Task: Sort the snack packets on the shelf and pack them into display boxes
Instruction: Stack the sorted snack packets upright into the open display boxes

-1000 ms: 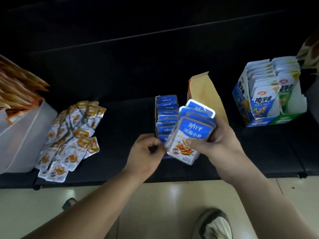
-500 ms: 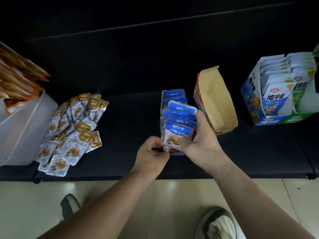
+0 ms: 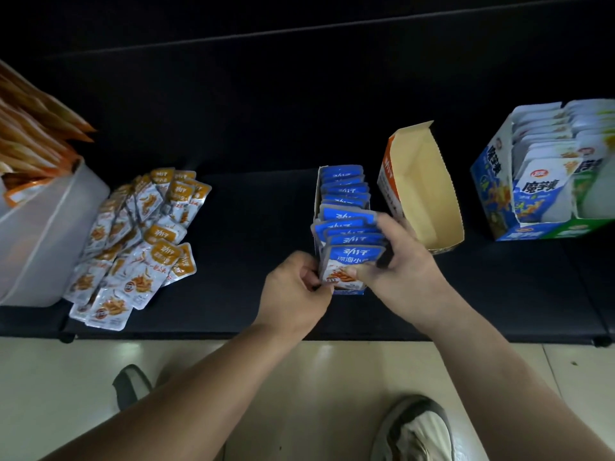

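Observation:
A narrow blue display box (image 3: pixel 316 194) stands on the dark shelf (image 3: pixel 259 227), with several blue snack packets upright in its far half. My right hand (image 3: pixel 399 271) grips a fanned stack of blue packets (image 3: pixel 349 241) and holds it in the near half of that box. My left hand (image 3: pixel 296 294) pinches the front left corner of the box, touching the nearest packet. An empty orange display box (image 3: pixel 422 194) lies tilted just right of my right hand. A loose pile of orange packets (image 3: pixel 143 241) is spread on the shelf to the left.
A white bin (image 3: pixel 43 234) with long orange packets stands at the far left. A blue and green display box (image 3: pixel 545 174) full of white packets sits at the right. Below the shelf edge are a pale floor and my shoes (image 3: pixel 416 430).
My right hand has brought the stack of blue packets down and left into the near part of the blue box. My left hand stays at the box's front corner.

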Demonstrator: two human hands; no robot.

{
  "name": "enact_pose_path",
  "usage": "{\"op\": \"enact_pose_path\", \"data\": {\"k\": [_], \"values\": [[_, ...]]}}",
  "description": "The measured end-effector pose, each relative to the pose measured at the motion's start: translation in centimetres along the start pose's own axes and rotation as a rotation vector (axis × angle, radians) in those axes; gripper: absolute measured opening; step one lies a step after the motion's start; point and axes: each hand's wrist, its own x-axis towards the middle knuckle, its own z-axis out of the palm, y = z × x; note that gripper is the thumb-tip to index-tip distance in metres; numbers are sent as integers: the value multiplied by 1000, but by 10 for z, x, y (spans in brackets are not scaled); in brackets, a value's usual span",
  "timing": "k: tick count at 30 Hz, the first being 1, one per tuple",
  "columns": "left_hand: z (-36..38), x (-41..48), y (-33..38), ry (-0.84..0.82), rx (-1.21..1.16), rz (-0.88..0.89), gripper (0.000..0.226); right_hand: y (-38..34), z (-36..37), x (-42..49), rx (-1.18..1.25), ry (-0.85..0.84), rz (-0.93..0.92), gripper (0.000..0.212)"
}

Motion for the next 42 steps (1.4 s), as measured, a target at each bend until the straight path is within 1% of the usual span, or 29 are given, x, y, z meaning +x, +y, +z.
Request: {"op": "enact_pose_path", "data": {"k": [4, 8, 11, 13, 15, 17, 19, 21, 25, 28, 30, 33, 35, 37, 39, 42], "values": [[0, -4, 2, 12, -80, 10, 16, -5, 8, -7, 116, 52, 23, 68], [-3, -4, 3, 10, -85, 29, 16, -4, 11, -12, 189, 63, 23, 67], [-3, -3, 4, 6, -68, 45, 14, -1, 7, -10, 131, 28, 1, 70], [-2, 0, 4, -9, -56, 66, 11, 1, 6, -9, 24, 15, -34, 70], [-1, 1, 2, -25, -43, 79, 14, 1, 6, -7, -80, 9, -65, 68], [-1, 1, 0, -17, -16, 122, 15, -2, 4, -5, -32, -10, -46, 66], [-2, 0, -1, 16, 21, 175, 16, -5, 2, -3, 109, -11, 1, 65], [-1, 0, -2, 53, 55, 179, 19, -3, 0, 0, 186, -10, 21, 67], [3, 7, -3, 35, 38, 167, 15, 1, -1, -1, 115, -6, 14, 70], [5, 11, -3, 49, 56, 195, 14, 4, 1, -1, 85, 24, -6, 71], [5, 13, -6, 80, 76, 213, 13, 4, 9, 0, 180, 55, 17, 70], [5, 13, -10, 114, 69, 193, 15, 1, 21, 2, 413, 92, 89, 64], [4, 15, -12, 118, 83, 204, 17, -1, 26, 3, 470, 78, 103, 63], [3, 18, -14, 100, 67, 196, 17, -1, 28, 5, 378, 87, 84, 64], [2, 21, -15, 34, -4, 151, 14, 0, 27, 5, 272, 100, 69, 65], [1, 21, -15, 11, -86, 110, 11, 5, 21, 8, 126, 40, 20, 66]]}}
